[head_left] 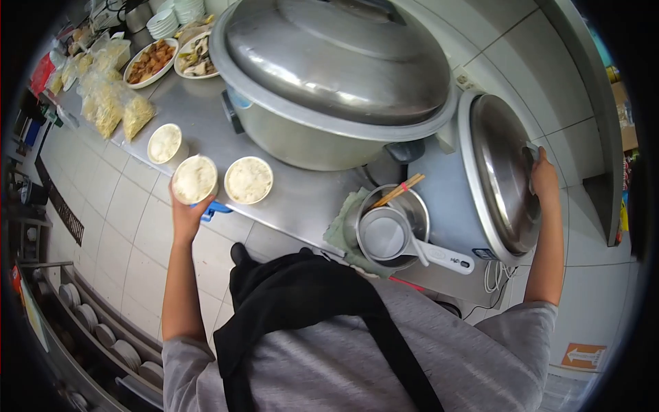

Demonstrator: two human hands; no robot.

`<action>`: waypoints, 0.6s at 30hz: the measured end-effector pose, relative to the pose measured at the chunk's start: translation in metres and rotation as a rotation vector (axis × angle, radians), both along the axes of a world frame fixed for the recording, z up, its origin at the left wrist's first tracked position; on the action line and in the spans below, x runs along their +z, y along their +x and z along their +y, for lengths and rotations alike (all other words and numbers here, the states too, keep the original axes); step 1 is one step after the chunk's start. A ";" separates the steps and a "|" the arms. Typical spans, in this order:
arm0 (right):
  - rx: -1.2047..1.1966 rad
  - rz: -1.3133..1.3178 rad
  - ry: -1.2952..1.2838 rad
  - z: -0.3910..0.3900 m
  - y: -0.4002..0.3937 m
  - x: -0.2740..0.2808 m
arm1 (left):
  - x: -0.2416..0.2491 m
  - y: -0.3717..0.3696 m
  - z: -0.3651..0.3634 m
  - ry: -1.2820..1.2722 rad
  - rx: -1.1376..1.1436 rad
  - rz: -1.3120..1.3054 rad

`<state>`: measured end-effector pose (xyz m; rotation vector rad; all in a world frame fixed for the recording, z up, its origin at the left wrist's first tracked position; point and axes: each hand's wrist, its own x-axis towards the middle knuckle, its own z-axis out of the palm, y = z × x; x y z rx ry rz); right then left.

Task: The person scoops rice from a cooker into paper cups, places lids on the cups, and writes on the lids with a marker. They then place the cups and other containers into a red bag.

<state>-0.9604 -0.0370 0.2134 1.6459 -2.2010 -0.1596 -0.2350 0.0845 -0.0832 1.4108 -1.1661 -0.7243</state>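
Note:
My left hand [185, 218] is closed around a paper bowl of rice [194, 180] at the front edge of the counter. Close beside it stand a second rice-filled bowl [248, 180] and a third rice-filled bowl [165, 143]. Over on the right, my right hand [544, 178] grips the handle of a steel lid [501, 161], its fingers partly hidden. That lid rests on the rim of a large pale blue rice cooker [439, 189]. A metal pot [420, 206] between the cooker and my body holds a white long-handled scoop [384, 233] and wooden chopsticks [398, 190].
A bigger lidded cooker [302, 141] fills the back of the steel counter [302, 206]. Plates of food [149, 63], bags of noodles [106, 110] and stacked white bowls [163, 25] stand at the far left. A green cloth [341, 230] lies by the pot.

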 end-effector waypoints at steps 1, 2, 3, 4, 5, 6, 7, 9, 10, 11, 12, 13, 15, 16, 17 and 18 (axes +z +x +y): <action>0.021 -0.008 -0.001 -0.004 -0.017 -0.001 | -0.010 0.006 -0.003 0.014 -0.023 -0.055; 0.052 -0.020 0.010 -0.012 -0.030 -0.008 | -0.021 0.012 -0.005 0.029 -0.029 -0.175; 0.097 -0.003 -0.004 -0.014 -0.043 -0.011 | -0.052 0.029 -0.009 0.100 -0.091 -0.244; 0.137 0.017 -0.029 -0.011 -0.045 -0.006 | -0.038 0.020 -0.009 -0.043 -0.055 -0.160; 0.230 0.110 -0.162 0.001 -0.013 0.000 | -0.030 0.021 -0.005 -0.038 -0.085 -0.187; 0.312 0.203 -0.298 0.024 0.048 0.010 | -0.024 0.023 0.000 -0.027 -0.118 -0.123; 0.280 -0.081 -0.293 0.048 0.123 0.025 | -0.018 0.028 0.005 0.000 -0.095 -0.197; 0.424 -0.571 -0.362 0.091 0.252 0.008 | -0.017 0.046 0.007 0.029 -0.096 -0.272; 0.446 -0.938 -0.197 0.109 0.299 -0.010 | -0.020 0.056 0.005 0.025 -0.164 -0.279; 0.446 -1.230 0.102 0.126 0.338 -0.039 | -0.023 0.065 0.002 0.016 -0.231 -0.284; 0.609 -1.395 0.321 0.133 0.379 -0.076 | -0.022 0.072 -0.003 0.014 -0.247 -0.282; 0.289 -1.472 0.610 0.134 0.415 -0.102 | -0.019 0.075 -0.008 0.049 -0.313 -0.210; 0.212 -1.639 0.546 0.119 0.442 -0.203 | -0.014 0.083 -0.018 0.057 -0.420 -0.129; 0.182 -1.737 0.436 0.115 0.454 -0.244 | -0.012 0.088 -0.025 0.058 -0.428 -0.129; 0.176 -1.739 0.431 0.115 0.465 -0.267 | -0.011 0.094 -0.031 0.055 -0.517 -0.162; 0.375 -1.531 0.328 0.113 0.474 -0.284 | -0.010 0.097 -0.037 0.049 -0.604 -0.194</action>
